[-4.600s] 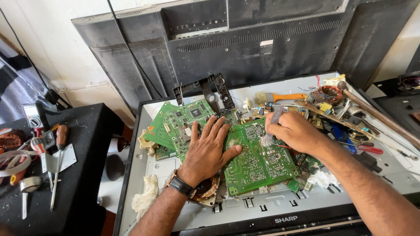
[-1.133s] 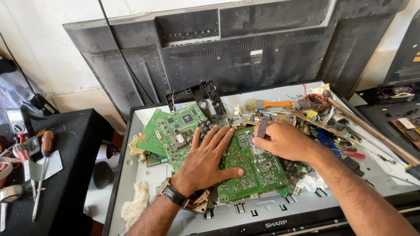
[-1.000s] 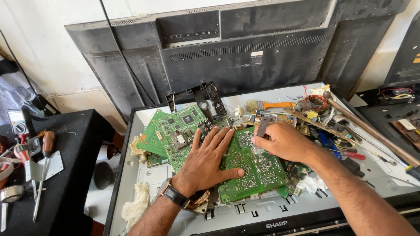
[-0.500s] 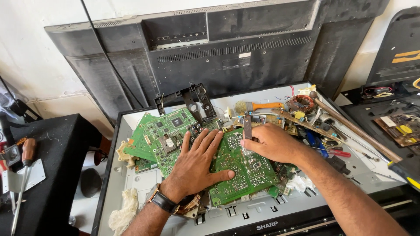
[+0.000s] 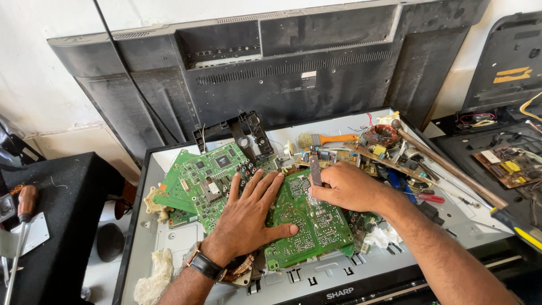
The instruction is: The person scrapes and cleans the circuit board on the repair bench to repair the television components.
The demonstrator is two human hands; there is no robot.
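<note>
Where hands (image 5: pixel 293 212) press boards | TV chassis (image 5: pixel 169 248) | white wall (image 5: pixel 39 85)

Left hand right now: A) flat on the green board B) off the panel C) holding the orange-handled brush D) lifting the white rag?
A: the left hand lies palm-down, fingers spread, on the green board, while the right hand grips a thin metal tool at the board's top edge.

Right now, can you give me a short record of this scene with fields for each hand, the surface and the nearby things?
left hand: flat on green circuit board
right hand: holds a thin grey metal tool on that board
surface: grey metal television back panel
nearby: orange-handled brush, long brown wooden stick, second green circuit board
</note>
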